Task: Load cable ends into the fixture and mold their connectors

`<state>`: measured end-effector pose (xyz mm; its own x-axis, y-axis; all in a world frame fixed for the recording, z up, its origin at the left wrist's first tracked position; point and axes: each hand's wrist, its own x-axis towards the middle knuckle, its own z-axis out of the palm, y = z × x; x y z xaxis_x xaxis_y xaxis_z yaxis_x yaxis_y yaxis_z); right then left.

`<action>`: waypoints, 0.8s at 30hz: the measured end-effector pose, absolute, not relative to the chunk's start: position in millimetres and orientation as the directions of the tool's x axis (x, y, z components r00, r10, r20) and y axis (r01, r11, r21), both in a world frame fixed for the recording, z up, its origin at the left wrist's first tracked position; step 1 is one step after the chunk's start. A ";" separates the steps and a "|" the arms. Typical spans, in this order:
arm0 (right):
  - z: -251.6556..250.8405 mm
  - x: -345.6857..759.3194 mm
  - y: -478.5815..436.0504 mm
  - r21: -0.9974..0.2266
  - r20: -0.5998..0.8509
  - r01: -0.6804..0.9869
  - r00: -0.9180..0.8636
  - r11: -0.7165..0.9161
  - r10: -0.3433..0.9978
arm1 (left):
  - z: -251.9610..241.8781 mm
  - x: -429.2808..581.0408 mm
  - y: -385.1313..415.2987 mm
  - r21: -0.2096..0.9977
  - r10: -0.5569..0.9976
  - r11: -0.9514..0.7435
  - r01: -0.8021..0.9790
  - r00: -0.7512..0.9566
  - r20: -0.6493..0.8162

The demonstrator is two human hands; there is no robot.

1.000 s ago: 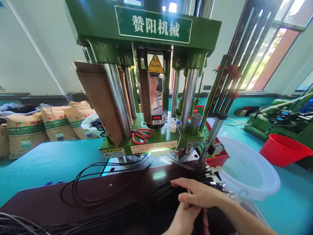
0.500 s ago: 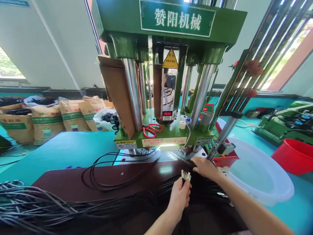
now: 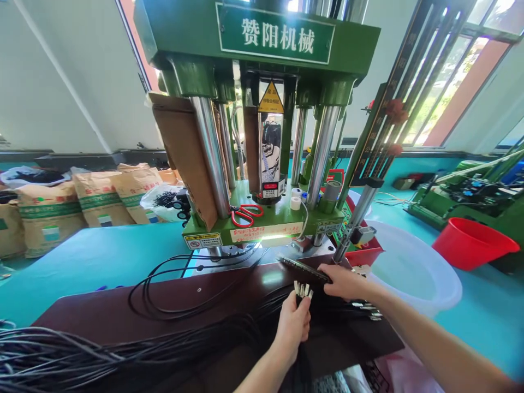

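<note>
My left hand is closed around a bundle of black cables, whose silvery plug ends poke up above the fingers. To its right, my right hand grips one end of a long dark metal strip. The strip points left towards the bright metal plate under the green press; a row of small details runs along it, too small to make out. Beneath both hands lie more black cables, spread over the brown board. Several loose plug ends show under my right forearm.
Red-handled scissors lie on the press's ledge beside white spools. Looped black cables run out from under the press. On the right are a large whitish tub and a red bucket; paper sacks stand left.
The view has swung right, so the scene sits further left. My right hand's dark strip shows more fully, raised from the board. My left hand keeps the bundle.
</note>
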<state>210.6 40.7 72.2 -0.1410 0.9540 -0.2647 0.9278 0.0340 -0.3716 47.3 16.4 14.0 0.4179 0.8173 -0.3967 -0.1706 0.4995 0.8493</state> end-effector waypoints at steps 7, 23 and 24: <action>16.1 187.1 -28.3 -0.949 -0.316 -0.025 0.063 -0.315 0.947 | 14.7 52.4 10.4 0.862 0.793 0.495 -0.110 0.462 -0.397; -12.6 170.1 -45.7 -0.939 -0.212 -0.336 0.386 -0.077 0.898 | 20.3 56.8 6.3 0.843 0.711 0.536 -0.044 0.563 -0.422; -13.0 169.6 -45.9 -0.941 -0.221 -0.327 0.393 -0.090 0.893 | 20.9 56.5 6.3 0.846 0.705 0.532 -0.030 0.570 -0.422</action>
<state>169.6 -45.9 -13.0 0.3927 0.8926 -0.2215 -0.3269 -0.0896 -0.9408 56.5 6.3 20.9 0.5699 0.7048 -0.4225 -0.0304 0.5319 0.8463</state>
